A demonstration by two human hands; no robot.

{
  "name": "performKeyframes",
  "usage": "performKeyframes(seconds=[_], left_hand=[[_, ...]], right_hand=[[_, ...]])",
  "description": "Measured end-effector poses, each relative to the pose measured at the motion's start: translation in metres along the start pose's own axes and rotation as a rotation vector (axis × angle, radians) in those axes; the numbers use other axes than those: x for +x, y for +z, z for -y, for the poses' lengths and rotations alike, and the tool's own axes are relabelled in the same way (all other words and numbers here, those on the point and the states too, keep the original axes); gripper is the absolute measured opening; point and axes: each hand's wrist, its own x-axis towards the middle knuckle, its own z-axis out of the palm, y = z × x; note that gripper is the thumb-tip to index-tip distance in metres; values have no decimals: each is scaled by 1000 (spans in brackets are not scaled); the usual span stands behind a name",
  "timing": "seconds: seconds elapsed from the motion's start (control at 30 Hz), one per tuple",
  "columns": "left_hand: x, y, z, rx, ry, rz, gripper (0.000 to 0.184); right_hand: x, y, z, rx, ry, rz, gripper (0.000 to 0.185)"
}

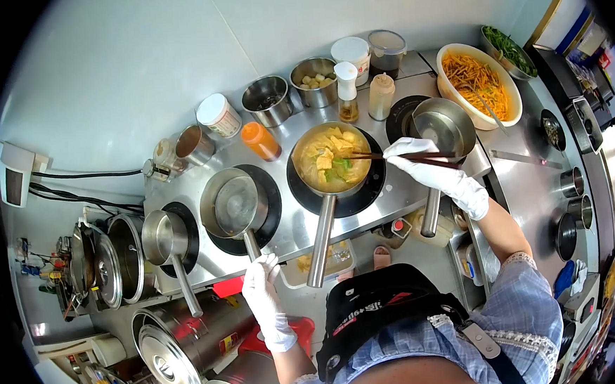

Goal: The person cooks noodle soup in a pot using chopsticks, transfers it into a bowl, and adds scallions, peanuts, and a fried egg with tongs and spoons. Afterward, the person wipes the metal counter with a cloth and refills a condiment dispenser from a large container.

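My right hand (429, 167), in a white glove, grips dark chopsticks (372, 155) whose tips reach into a saucepan of yellow food with some green leaves (334, 159). That pan sits on a black round burner, its long handle (322, 240) pointing toward me. Gloved in white too, my left hand (262, 283) is at the handle end of another saucepan (235, 202), its fingers bent together; whether they grip the handle is too small to tell. This second pan holds clear liquid.
A smaller saucepan (164, 237) stands at the left, another pan (444, 129) at the right. Behind are an orange-capped bottle (261, 141), metal pots and a clear squeeze bottle (381, 96). A bowl of orange shreds (475, 87) is at the back right. Large steel pots (190, 340) stand below left.
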Motion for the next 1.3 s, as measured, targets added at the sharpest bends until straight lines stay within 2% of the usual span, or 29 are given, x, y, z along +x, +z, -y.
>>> performKeyframes(seconds=[0.07,0.13,0.2,0.23,0.27,0.33,0.4,0.53,0.6,0.67,0.73,0.8,0.83,0.9,0.93,1.0,1.03,1.07,1.13,1.17,1.3], left_hand=[[-1,-1,4,11,-17,-18,31],[-1,-3,7,17,-24,-17,30],[-2,0,7,25,-27,-11,30],[-3,3,5,23,-21,-7,30],[-3,7,4,20,-15,-4,29],[-4,10,2,36,-15,-3,29],[-8,11,3,52,-20,-9,29],[-15,13,5,62,-3,-45,28],[-18,16,4,65,2,-58,28],[-21,16,4,88,-2,-78,27],[-23,14,6,147,-14,-53,27],[-27,14,6,207,-23,-30,26],[-30,15,7,252,-13,-7,25],[-36,12,8,317,2,7,22],[-38,12,8,324,0,8,22],[-41,13,8,294,21,-17,22],[-42,16,9,295,46,-27,24],[-45,20,9,299,51,-19,24],[-53,29,11,253,32,-71,28],[-56,29,17,207,16,-87,29],[-73,33,25,246,-1,-77,30]], right_hand=[[3,-7,23,-63,105,-68,11],[7,-2,28,-71,100,-79,11],[8,13,22,61,64,-37,12],[4,27,-6,159,-65,1,13],[-1,30,-7,191,-39,65,13],[-12,26,-1,119,-85,121,12],[-18,13,-1,183,-2,126,9],[-6,-12,19,97,73,-48,7],[-5,-9,16,100,84,-2,7],[-3,-5,11,42,39,157,8],[2,-5,-3,49,102,103,8],[2,-15,-4,-32,79,59,8],[10,-17,-3,61,43,-18,8],[5,-25,7,35,-40,-59,9],[7,-23,14,54,30,-87,10],[15,-12,-1,130,-91,-100,11],[16,-4,-16,46,-123,-65,13],[14,7,-38,203,-123,2,16],[6,14,-45,214,-191,111,17],[-4,11,-39,187,-45,140,17],[-14,-35,-1,166,79,28,11]])
